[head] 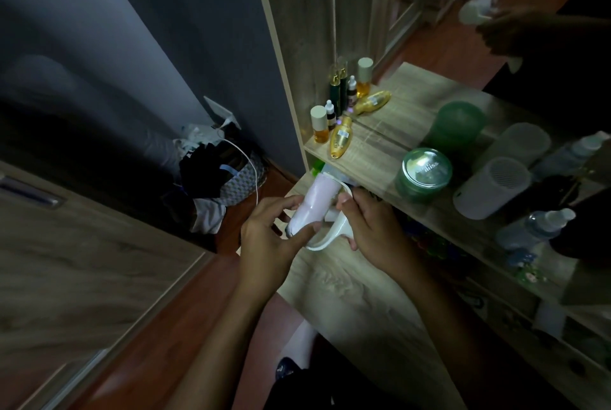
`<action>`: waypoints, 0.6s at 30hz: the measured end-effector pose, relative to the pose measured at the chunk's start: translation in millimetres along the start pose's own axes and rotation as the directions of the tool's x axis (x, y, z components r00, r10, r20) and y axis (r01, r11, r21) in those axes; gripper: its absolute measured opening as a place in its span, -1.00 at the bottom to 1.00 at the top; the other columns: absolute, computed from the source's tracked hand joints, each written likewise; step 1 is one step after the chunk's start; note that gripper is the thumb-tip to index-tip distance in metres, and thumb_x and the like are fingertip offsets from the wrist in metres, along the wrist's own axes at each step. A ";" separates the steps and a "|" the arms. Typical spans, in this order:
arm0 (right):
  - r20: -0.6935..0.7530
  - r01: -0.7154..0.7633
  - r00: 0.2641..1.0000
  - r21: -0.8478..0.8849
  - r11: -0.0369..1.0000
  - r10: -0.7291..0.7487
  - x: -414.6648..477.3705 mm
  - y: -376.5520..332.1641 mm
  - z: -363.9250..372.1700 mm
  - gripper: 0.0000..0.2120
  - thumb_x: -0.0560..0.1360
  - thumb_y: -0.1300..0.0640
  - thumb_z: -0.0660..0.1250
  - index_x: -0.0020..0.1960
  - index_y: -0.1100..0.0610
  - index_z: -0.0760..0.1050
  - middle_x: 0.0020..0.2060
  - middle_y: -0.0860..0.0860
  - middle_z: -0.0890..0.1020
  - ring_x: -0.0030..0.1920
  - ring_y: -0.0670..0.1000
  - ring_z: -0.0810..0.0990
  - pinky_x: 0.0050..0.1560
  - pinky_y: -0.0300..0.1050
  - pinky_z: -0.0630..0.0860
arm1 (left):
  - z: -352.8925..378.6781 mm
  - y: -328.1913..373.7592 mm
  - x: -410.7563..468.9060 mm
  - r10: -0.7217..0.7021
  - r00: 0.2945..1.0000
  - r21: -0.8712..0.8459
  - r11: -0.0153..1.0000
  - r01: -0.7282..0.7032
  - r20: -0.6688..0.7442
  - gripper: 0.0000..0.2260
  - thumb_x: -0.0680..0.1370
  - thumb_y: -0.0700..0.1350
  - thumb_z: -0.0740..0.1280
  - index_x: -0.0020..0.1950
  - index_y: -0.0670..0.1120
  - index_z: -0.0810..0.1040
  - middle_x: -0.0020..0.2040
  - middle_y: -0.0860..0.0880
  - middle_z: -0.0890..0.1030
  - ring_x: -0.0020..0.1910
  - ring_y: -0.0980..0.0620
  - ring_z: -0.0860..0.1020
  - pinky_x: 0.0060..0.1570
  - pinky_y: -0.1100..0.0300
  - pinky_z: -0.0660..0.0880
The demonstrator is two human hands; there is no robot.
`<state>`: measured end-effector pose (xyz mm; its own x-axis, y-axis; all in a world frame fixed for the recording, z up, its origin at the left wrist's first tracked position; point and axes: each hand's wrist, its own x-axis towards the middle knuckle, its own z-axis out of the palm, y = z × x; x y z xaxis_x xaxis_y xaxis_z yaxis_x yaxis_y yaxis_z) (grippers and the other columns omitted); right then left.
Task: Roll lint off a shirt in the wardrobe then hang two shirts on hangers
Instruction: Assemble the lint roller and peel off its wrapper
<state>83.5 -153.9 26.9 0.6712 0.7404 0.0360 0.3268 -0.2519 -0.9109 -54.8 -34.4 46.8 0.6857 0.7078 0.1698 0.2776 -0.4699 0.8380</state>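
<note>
I hold a lint roller (315, 203) over the front corner of a wooden dressing table (357, 297). Its pale pink sticky roll points up and away, and its white curved handle hangs below. My left hand (267, 241) pinches the lower end of the roll with thumb and fingers. My right hand (373, 228) wraps around the white handle. No shirt or hanger is in view.
On the table's shelf stand small bottles (340, 135), a green jar (425, 173), a white cylinder (489, 186) and spray bottles (535, 228), doubled in a mirror behind. A basket of dark clothes (228, 175) sits on the floor by the grey wall. A wooden cabinet (66, 244) is at left.
</note>
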 end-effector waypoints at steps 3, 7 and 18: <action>0.009 -0.037 0.999 0.023 0.999 0.037 -1.3 0.2 1.6 -0.73 0.64 0.03 0.16 -0.08 0.19 0.49 -0.31 0.00 0.54 -0.31 -0.09 0.55 -0.35 -0.16 0.45 | 1.0 1.8 -1.8 0.030 0.999 0.047 0.998 -0.029 -0.028 -0.62 0.33 -0.14 0.60 0.13 -0.02 0.67 -0.01 0.08 0.62 -0.02 0.15 0.57 -0.10 0.33 0.44; 0.015 -0.059 0.998 0.043 0.997 0.058 -2.8 2.3 2.4 -0.73 0.64 -0.01 0.16 -0.05 0.15 0.51 -0.28 0.02 0.59 -0.30 -0.08 0.59 -0.34 -0.11 0.51 | 2.1 2.9 -4.4 0.036 0.999 0.044 0.998 -0.034 -0.041 -0.62 0.34 -0.11 0.60 0.12 -0.04 0.64 0.00 0.11 0.63 -0.02 0.17 0.57 -0.13 0.34 0.42; 0.036 -0.060 0.998 0.006 0.998 0.060 -6.6 2.4 3.1 -0.67 0.64 -0.07 0.13 0.01 0.18 0.50 -0.26 0.08 0.58 -0.28 0.00 0.60 -0.29 0.04 0.58 | 3.5 -3.7 -5.7 -0.003 0.994 0.010 1.000 0.004 -0.109 -0.85 0.46 -0.07 0.46 0.03 0.00 0.70 -0.08 0.10 0.66 -0.12 0.10 0.61 -0.28 0.10 0.51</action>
<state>77.8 -157.4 23.1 0.6653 0.7458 -0.0332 0.2822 -0.2925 -0.9137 -57.4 -38.5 41.0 0.6078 0.7622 0.2229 0.2865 -0.4723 0.8336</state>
